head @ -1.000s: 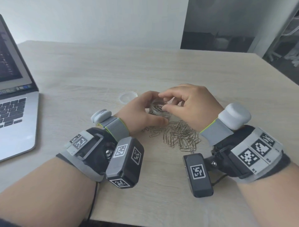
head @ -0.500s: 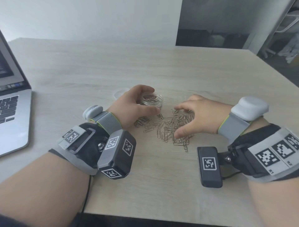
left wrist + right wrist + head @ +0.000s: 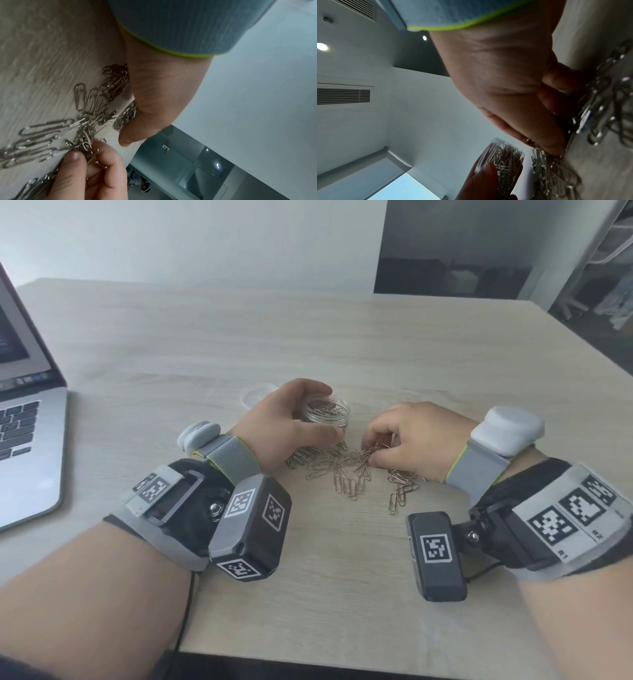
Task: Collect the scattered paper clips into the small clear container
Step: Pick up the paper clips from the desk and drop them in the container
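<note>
A small clear container (image 3: 328, 414) part-filled with paper clips stands on the wooden table (image 3: 342, 559). My left hand (image 3: 291, 422) grips it, thumb in front and fingers behind; the right wrist view shows the container (image 3: 501, 162) too. Just right of it my right hand (image 3: 404, 436) pinches a bunch of paper clips (image 3: 366, 453) at the top of the scattered pile (image 3: 352, 481). The left wrist view shows the right fingers (image 3: 102, 159) closed on that bunch (image 3: 85, 138), which trails up from the loose clips (image 3: 48, 128).
The container's clear lid (image 3: 257, 397) lies on the table behind my left hand. An open laptop (image 3: 24, 440) sits at the far left. More loose clips (image 3: 400, 491) lie under my right wrist. The table's front edge (image 3: 342, 659) is close to my forearms.
My right hand left the container, came down on the pile and drew its fingers together around a bunch of clips. The left hand stayed on the container.
</note>
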A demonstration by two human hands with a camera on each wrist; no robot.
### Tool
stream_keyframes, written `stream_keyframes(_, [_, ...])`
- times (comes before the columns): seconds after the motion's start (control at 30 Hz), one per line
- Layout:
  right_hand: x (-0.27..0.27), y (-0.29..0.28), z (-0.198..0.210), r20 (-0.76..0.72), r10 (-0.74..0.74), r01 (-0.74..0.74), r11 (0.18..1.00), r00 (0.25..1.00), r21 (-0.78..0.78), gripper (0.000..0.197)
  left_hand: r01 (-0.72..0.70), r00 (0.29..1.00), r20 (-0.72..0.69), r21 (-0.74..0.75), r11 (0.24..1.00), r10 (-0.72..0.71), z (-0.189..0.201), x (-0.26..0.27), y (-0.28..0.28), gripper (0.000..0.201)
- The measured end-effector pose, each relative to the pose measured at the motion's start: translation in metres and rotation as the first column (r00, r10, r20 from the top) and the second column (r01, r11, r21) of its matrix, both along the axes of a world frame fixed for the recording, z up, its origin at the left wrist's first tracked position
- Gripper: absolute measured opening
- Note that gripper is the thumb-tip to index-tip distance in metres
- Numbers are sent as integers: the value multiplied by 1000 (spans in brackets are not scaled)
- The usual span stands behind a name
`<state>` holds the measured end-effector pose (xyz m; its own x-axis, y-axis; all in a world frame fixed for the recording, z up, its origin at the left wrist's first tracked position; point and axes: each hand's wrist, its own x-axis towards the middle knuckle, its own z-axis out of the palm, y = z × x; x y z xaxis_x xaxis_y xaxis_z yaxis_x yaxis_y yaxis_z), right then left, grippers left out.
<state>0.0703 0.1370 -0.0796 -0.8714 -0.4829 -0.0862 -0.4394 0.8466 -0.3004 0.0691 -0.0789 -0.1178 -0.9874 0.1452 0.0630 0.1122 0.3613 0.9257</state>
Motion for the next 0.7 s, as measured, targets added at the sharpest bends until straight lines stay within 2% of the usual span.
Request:
stream_keyframes(0.47, [1, -2, 5, -81, -75, 73, 997, 994, -35, 13, 13, 1000, 8, -12, 1000, -12, 0, 2, 0, 77])
stream_keyframes(0.7, [-4, 6, 9, -181, -160, 128, 976, 970, -178, 11, 29, 1000, 14, -39, 999, -28, 1, 3, 0, 75])
